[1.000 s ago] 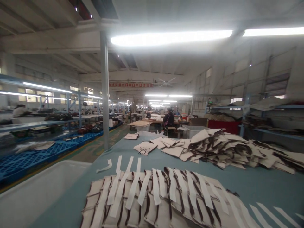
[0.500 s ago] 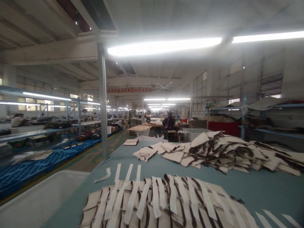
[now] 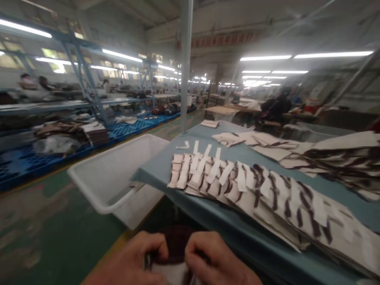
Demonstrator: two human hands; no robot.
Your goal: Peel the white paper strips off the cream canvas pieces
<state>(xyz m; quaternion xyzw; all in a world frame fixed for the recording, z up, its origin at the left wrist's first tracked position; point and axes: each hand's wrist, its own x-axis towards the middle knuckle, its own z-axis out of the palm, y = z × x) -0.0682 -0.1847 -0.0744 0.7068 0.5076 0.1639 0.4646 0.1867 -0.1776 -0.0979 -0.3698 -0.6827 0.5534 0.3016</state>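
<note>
At the bottom middle, my left hand (image 3: 139,257) and my right hand (image 3: 210,257) are side by side, both closed with bent fingers. Between them runs an off-white fabric piece (image 3: 172,273) with dark edging, gripped at its two sides. Its lower part lies outside the picture, and motion blurs its details. Just beyond the hands is a dark red rounded object (image 3: 176,239) whose kind I cannot make out. To the right, overlapping cream fabric pieces (image 3: 246,198) with dark brown trim lie in a row on the table, with white strips (image 3: 203,168) across them.
A teal cloth covers the table (image 3: 190,138). A heap of cream pieces (image 3: 341,152) lies at its far right. A white plastic bin (image 3: 142,150) stands left of the table, near a metal post (image 3: 185,71). Blue pallets (image 3: 20,166) line the aisle; a person (image 3: 276,107) sits farther back.
The view has swung left and down, so the table now sits farther right and the white bin shows more fully. Both my hands have come into view with the fabric piece.
</note>
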